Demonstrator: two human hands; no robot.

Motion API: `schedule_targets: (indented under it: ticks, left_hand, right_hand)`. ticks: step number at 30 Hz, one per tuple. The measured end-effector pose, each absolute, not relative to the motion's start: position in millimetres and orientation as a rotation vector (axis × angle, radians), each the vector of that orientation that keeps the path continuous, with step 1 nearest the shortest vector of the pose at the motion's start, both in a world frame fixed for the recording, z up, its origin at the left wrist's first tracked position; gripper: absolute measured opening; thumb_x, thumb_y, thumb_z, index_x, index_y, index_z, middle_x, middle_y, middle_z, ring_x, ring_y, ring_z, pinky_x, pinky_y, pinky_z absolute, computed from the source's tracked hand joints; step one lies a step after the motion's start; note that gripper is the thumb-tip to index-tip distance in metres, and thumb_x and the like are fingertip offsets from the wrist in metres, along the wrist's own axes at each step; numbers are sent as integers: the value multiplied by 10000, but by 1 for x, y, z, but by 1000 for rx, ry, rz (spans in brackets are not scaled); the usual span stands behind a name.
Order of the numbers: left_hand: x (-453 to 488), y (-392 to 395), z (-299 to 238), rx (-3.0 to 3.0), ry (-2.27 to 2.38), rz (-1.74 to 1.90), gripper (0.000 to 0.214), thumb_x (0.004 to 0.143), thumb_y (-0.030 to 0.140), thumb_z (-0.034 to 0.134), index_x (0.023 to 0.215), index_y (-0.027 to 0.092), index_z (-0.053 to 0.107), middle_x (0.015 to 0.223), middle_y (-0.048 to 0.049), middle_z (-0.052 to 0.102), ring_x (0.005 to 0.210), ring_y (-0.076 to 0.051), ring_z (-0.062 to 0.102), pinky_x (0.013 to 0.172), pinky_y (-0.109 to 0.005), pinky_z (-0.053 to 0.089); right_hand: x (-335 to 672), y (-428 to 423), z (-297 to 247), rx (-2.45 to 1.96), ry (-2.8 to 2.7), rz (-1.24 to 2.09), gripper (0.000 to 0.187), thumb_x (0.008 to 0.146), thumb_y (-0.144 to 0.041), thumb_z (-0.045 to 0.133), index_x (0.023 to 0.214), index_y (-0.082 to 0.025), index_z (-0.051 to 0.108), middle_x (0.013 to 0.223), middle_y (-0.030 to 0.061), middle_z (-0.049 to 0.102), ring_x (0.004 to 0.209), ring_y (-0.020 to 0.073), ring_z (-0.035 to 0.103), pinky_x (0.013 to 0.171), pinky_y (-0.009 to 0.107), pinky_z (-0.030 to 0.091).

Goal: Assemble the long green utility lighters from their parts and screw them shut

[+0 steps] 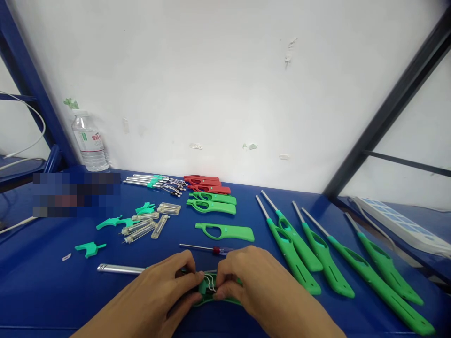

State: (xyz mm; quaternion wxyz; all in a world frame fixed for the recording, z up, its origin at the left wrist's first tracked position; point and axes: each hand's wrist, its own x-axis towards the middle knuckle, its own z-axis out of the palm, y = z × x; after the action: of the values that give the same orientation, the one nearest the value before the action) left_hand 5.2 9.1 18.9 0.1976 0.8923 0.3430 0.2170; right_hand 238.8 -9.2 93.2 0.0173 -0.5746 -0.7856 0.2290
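Note:
Both my hands meet at the table's front edge over a green lighter body [206, 287] with thin white wires showing on it. My left hand [165, 291] pinches its left side, fingers closed. My right hand [246, 281] pinches the right side, fingertips pressed on the wires. A metal tube [120, 268] sticks out to the left from under my left hand. Just beyond my hands lies a small screwdriver [207, 248] with a red handle.
Several finished green lighters [303, 249] lie in a row at right. Green shells [225, 231] and red shells [206, 183] sit mid-table, with metal tubes [155, 182], clear fuel tanks [148, 224] and green triggers [89, 248] at left. A water bottle [89, 141] stands by the wall.

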Motion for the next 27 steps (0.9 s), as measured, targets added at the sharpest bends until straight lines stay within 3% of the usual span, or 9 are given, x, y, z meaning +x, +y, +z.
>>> schedule_targets:
  ticks: [10, 19, 27]
  left_hand:
    - [6, 8, 20, 2535, 978, 655, 263, 1118, 223, 602, 1231, 363, 793, 1095, 15, 765, 950, -176, 809, 866, -221, 606]
    - [6, 6, 23, 2559, 988, 496, 302, 1125, 177, 536, 1215, 316, 788, 1132, -26, 758, 978, -198, 801, 885, -249, 626]
    - [6, 9, 21, 2562, 1002, 583, 273, 1119, 200, 544, 1159, 334, 778, 1105, -12, 753, 948, -199, 807, 860, -251, 629]
  right_hand:
    - [240, -11, 92, -1745, -2497, 608, 104, 1034, -251, 831, 1003, -300, 918, 1016, -4, 903, 937, 227, 817, 757, 294, 447]
    - [236, -13, 92, -1820, -2409, 626, 83, 1024, -332, 851, 1059, -312, 925, 1037, 6, 911, 986, 272, 836, 811, 321, 493]
    - [233, -14, 100, -1800, -2500, 630, 127, 1093, -302, 782, 1075, -278, 905, 1110, 13, 896, 1029, 252, 827, 836, 315, 489]
